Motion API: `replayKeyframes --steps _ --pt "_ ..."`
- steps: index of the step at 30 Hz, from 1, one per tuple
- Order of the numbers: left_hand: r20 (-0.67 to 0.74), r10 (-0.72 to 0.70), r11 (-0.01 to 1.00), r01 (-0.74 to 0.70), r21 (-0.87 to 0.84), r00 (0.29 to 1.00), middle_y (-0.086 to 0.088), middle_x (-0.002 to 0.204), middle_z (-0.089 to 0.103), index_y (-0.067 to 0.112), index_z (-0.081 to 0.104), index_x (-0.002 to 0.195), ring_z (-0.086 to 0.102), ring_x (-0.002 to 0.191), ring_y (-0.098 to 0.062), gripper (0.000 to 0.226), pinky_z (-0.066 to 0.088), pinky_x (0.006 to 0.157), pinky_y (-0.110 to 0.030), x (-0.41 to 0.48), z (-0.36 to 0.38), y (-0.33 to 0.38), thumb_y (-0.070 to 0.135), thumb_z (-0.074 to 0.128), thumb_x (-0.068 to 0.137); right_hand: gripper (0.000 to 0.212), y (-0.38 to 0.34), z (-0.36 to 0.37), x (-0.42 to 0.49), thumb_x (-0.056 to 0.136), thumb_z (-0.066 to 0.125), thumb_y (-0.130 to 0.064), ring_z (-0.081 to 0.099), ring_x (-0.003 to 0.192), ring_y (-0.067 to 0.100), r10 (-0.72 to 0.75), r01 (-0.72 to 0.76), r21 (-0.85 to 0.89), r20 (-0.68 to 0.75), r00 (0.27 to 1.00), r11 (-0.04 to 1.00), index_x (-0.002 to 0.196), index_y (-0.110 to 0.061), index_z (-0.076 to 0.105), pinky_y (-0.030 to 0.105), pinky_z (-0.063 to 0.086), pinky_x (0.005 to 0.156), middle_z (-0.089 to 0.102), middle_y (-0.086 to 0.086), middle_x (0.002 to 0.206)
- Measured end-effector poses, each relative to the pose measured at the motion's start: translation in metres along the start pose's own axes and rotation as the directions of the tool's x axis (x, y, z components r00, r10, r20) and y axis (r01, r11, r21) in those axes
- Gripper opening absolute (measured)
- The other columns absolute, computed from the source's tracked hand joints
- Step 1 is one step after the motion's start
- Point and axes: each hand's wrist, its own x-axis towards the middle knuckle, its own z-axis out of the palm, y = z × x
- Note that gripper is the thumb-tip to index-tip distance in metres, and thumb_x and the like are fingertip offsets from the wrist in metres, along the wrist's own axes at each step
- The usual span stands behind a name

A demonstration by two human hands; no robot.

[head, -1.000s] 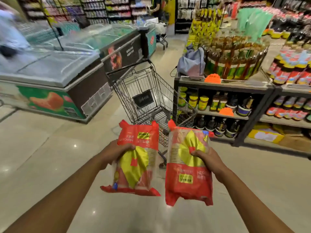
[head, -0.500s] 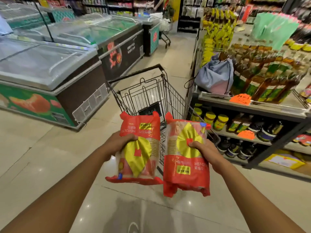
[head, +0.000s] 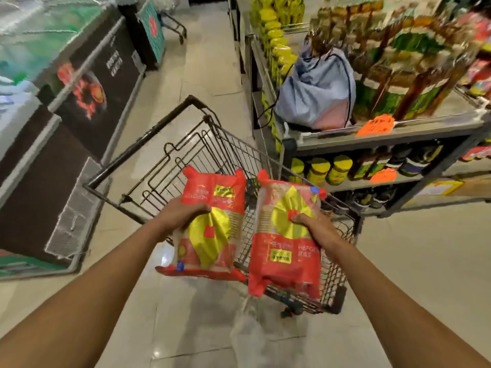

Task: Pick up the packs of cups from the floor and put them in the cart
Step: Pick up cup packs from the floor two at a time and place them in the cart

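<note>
I hold two red and yellow packs of cups side by side above the near end of a wire shopping cart (head: pixel 170 160). My left hand (head: pixel 180 213) grips the left pack (head: pixel 215 229) by its left edge. My right hand (head: pixel 316 229) grips the right pack (head: pixel 284 251) by its right edge. Both packs hang upright over the cart's basket, whose inside looks empty where it shows. The cart's black handle bar points away to the upper left.
Chest freezers (head: pixel 66 107) line the left side of the aisle. On the right stands a shelf unit (head: pixel 385 139) with jars, bottles and a grey drawstring bag (head: pixel 318 94) on top. Pale floor tiles (head: pixel 202 65) run ahead between them.
I have moved closer to the cart and look down into it more steeply. Both packs have travelled forward from in front of the cart to over its basket.
</note>
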Motion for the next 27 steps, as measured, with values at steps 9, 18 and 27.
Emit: replayKeyframes --steps 9,18,27 --pt "0.082 0.005 0.958 -0.029 0.287 0.997 0.006 0.077 0.073 0.029 0.069 0.073 0.069 0.074 -0.018 0.017 0.053 0.073 -0.03 0.257 0.032 0.003 0.037 0.085 0.073 0.036 0.061 0.048 0.177 0.074 0.085 -0.037 0.078 0.095 0.029 0.236 -0.205 0.175 -0.176 0.956 0.963 0.096 -0.06 0.069 0.054 0.061 0.09 0.08 0.003 0.108" --pt "0.294 -0.042 0.899 -0.093 0.429 0.955 0.001 0.123 0.068 0.018 0.066 0.132 0.068 0.095 0.003 0.07 0.048 0.075 -0.014 0.44 0.134 -0.111 0.046 0.086 0.07 0.104 0.188 0.08 0.317 0.057 0.091 -0.046 0.065 0.115 0.033 0.461 -0.44 0.147 -0.382 0.801 0.886 0.144 -0.006 0.049 0.042 0.054 0.098 0.067 0.014 0.129" --pt "0.334 -0.024 0.815 -0.175 0.553 0.942 -0.032 0.129 0.061 -0.01 0.06 0.125 0.056 0.127 -0.045 0.057 0.043 0.104 -0.045 0.486 0.193 -0.149 0.034 0.061 0.088 0.039 0.241 0.067 0.346 0.079 0.086 -0.003 0.068 0.073 0.016 0.475 -0.422 0.217 -0.422 0.773 0.88 0.114 -0.004 0.068 0.024 0.057 0.072 0.074 0.015 0.096"
